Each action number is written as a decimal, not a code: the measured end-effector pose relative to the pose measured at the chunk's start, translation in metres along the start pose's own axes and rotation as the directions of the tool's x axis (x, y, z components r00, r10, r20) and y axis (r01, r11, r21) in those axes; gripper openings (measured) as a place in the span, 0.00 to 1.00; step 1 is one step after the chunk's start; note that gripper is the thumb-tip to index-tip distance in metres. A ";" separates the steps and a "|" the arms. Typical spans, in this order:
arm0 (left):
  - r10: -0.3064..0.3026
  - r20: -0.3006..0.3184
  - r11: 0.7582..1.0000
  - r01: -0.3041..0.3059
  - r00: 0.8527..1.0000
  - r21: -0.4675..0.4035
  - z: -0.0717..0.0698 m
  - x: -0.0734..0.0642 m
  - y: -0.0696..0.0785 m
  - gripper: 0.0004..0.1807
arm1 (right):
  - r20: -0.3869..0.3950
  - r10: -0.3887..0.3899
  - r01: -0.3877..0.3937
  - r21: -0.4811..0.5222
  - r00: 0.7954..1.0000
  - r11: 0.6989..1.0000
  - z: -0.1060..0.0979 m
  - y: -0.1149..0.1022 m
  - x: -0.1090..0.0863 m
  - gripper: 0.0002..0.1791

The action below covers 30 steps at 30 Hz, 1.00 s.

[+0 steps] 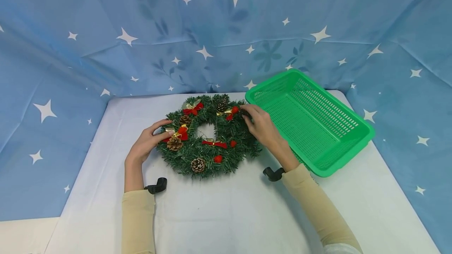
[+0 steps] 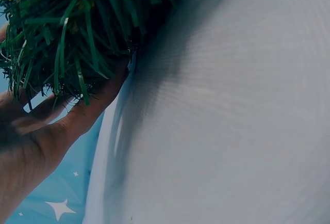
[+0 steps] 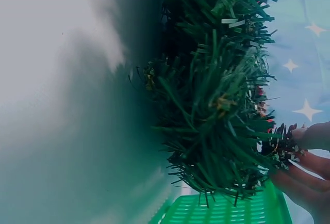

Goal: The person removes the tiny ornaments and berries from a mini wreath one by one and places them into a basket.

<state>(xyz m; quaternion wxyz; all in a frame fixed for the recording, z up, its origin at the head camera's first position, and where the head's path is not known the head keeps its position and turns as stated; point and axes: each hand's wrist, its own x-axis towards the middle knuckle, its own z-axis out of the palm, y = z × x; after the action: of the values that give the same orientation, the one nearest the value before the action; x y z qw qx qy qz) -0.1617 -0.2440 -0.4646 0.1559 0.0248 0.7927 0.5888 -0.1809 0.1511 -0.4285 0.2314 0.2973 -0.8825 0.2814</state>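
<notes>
A green tinsel wreath with pine cones, red bows and red berries lies on the white cloth. My left hand grips its left edge, beside a gold-and-red bow and a brown pine cone. In the left wrist view, the fingers of that hand reach in under the green needles. At the wreath's right side, my right hand pinches a dark pine cone, seen best in the right wrist view. Near those fingertips in the head view is a red berry.
Just right of the wreath stands a green plastic basket with slotted walls, close behind my right forearm. White cloth covers the table. Blue curtains with white stars hang at the back and sides.
</notes>
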 end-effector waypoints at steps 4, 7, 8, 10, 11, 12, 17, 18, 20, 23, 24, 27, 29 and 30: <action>0.001 -0.001 1.000 -0.001 1.000 -0.002 0.000 0.002 -0.001 0.36 | 0.004 0.007 -0.007 -0.012 1.000 1.000 -0.004 -0.002 0.001 0.19; 0.003 -0.001 1.000 -0.003 1.000 -0.002 0.001 0.002 -0.002 0.36 | 0.002 0.005 -0.005 -0.022 1.000 1.000 -0.008 -0.003 0.002 0.19; 0.003 -0.001 1.000 -0.003 1.000 -0.003 0.001 0.002 -0.001 0.36 | 0.003 0.005 -0.005 -0.025 1.000 1.000 -0.009 -0.003 0.002 0.19; 0.002 0.000 1.000 -0.002 1.000 -0.003 0.001 0.001 -0.001 0.36 | 0.004 0.003 -0.003 -0.026 1.000 1.000 -0.012 -0.004 0.003 0.19; 0.001 0.001 1.000 -0.001 1.000 -0.004 0.001 0.001 0.000 0.36 | 0.005 0.003 -0.002 -0.025 1.000 1.000 -0.013 -0.004 0.004 0.20; 0.001 0.003 1.000 -0.001 1.000 -0.004 0.000 0.002 0.000 0.37 | 0.008 0.002 -0.002 -0.023 1.000 1.000 -0.015 -0.004 0.005 0.20; -0.004 0.007 1.000 0.004 1.000 -0.001 -0.004 0.000 0.003 0.38 | 0.026 -0.001 0.002 -0.023 1.000 1.000 -0.021 -0.006 0.011 0.20; -0.005 0.006 1.000 0.005 1.000 -0.003 -0.004 -0.001 0.003 0.37 | 0.028 -0.003 0.003 -0.020 1.000 1.000 -0.022 -0.006 0.013 0.20; -0.003 0.007 1.000 0.003 1.000 -0.004 -0.004 -0.001 0.003 0.38 | 0.026 -0.006 0.006 -0.011 1.000 1.000 -0.026 -0.007 0.015 0.20; -0.004 0.005 1.000 0.004 1.000 -0.012 -0.003 -0.001 0.003 0.37 | 0.026 -0.001 0.001 0.007 1.000 1.000 -0.031 -0.006 0.017 0.19; -0.004 0.005 1.000 0.004 1.000 -0.013 -0.003 0.000 0.002 0.37 | 0.030 0.005 -0.005 0.012 1.000 1.000 -0.033 -0.006 0.018 0.19; -0.005 0.008 1.000 0.005 1.000 -0.015 -0.002 -0.001 0.002 0.38 | 0.048 0.032 -0.032 0.017 0.998 0.999 -0.038 -0.005 0.019 0.19; -0.007 0.010 1.000 0.007 1.000 -0.017 -0.001 -0.002 0.002 0.38 | 0.059 0.054 -0.055 0.017 0.997 0.998 -0.041 -0.005 0.019 0.19; -0.008 0.011 1.000 0.008 1.000 -0.017 0.000 -0.002 0.001 0.38 | 0.063 0.064 -0.065 0.015 0.996 0.998 -0.044 -0.005 0.020 0.19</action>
<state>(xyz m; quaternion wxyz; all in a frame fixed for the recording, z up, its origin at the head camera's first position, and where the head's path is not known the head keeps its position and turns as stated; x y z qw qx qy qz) -0.1603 -0.2441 -0.4628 0.1626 0.0236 0.7869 0.5948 -0.1813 0.1675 -0.3832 0.1921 0.2795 -0.8960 0.2867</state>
